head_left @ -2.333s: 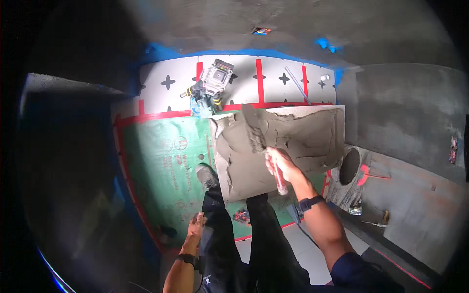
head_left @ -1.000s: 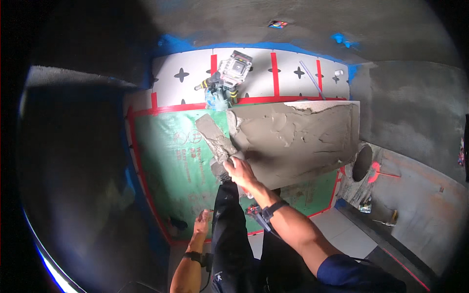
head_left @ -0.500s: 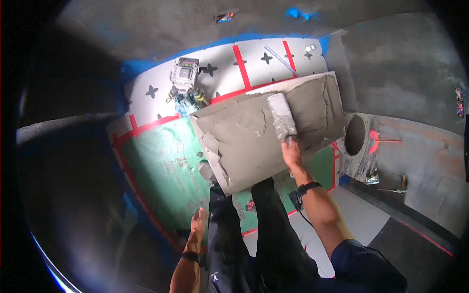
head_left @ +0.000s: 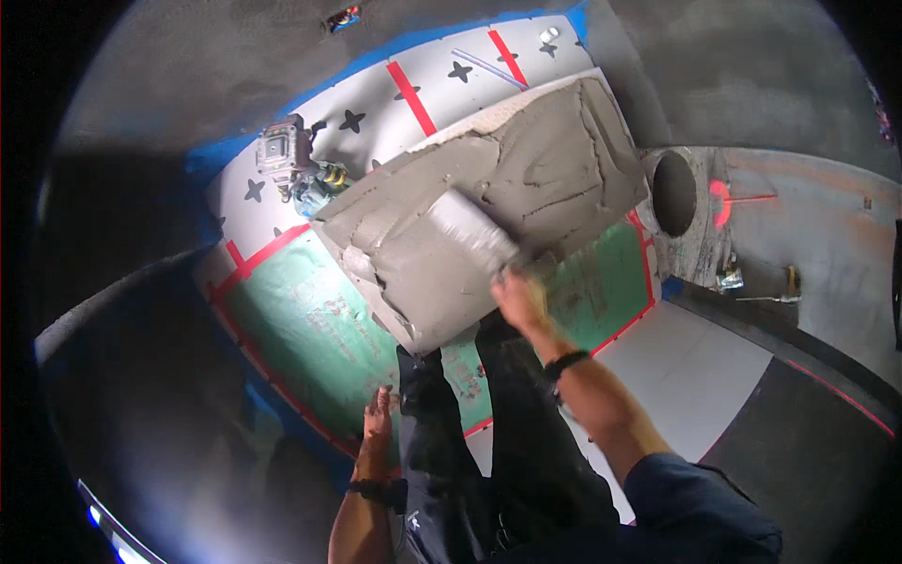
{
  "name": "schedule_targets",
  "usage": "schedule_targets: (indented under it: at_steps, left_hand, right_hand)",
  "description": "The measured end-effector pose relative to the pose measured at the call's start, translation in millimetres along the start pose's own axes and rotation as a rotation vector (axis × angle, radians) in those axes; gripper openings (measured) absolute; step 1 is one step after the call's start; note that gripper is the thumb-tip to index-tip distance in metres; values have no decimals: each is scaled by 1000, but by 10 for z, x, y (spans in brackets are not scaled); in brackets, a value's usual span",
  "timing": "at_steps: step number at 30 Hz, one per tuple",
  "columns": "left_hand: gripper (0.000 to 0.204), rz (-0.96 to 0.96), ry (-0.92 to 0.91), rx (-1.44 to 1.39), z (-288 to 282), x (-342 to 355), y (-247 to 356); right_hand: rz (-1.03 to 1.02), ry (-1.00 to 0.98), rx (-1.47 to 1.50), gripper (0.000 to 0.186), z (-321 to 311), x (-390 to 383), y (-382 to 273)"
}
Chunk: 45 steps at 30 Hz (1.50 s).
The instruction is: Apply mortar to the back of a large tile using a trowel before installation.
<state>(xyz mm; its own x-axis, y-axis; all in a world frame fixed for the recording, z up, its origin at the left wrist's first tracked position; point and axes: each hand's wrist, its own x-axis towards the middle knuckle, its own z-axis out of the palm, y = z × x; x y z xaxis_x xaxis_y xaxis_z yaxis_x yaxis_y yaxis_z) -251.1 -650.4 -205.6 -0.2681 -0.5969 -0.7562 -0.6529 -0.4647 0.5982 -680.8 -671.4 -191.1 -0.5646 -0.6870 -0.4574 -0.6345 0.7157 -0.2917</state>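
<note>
My right hand (head_left: 517,296) is wrapped round the handle of a flat trowel (head_left: 474,233). The blade, smeared pale with grey paste, lies at a slant on the mortar (head_left: 554,155) that covers a large rectangular slab (head_left: 484,119). Ridges and lumps mark the mortar toward the slab's right side and along its edges, while the middle looks smoother. A pale strip shows bare at the slab's far edge. Its near left corner reaches my knees. My left hand (head_left: 378,418) is held beside my left leg, fingers stretched out, with nothing in it.
Green sheeting (head_left: 301,320) edged with red tape (head_left: 282,246) covers the floor under the slab. A boxy power tool (head_left: 285,150) stands beyond the slab's left end. Past the right end are a wall with a round hole (head_left: 674,188) and a hand tool (head_left: 780,291).
My right hand has swept the trowel leftward across the mortar, and the blade has turned to slant more. Fresh ridges show on the right. The whole view has shifted; my left hand stays low.
</note>
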Motion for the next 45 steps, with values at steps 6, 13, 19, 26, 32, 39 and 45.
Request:
schedule_targets:
  at_steps: [6,13,19,26,32,39,45]
  left_hand:
    - [65,-200,-125,-31,441,154,341]
    - [62,-264,-64,-73,721,-5,790]
    - [60,-362,-56,-112,893,19,680]
    - [57,-212,-41,-35,1773,-67,1016]
    - [62,-193,-59,-62,2505,-117,1979]
    - [62,-49,-166,21,2683,0,1997]
    - [62,-274,1,-1,2079,-128,1702]
  right_hand:
    - [578,-108,1033,22,-351,-36,557]
    - [18,-320,220,36,-152,-878,692]
    - [101,15,-2,31,-811,-154,1831]
    - [407,-540,791,37,-1141,-11,2221]
    - [-197,-263,62,32,-1480,47,2767]
    - [-15,138,19,32,-2053,722,4379]
    - [620,-219,1382,30,-1920,777,3527]
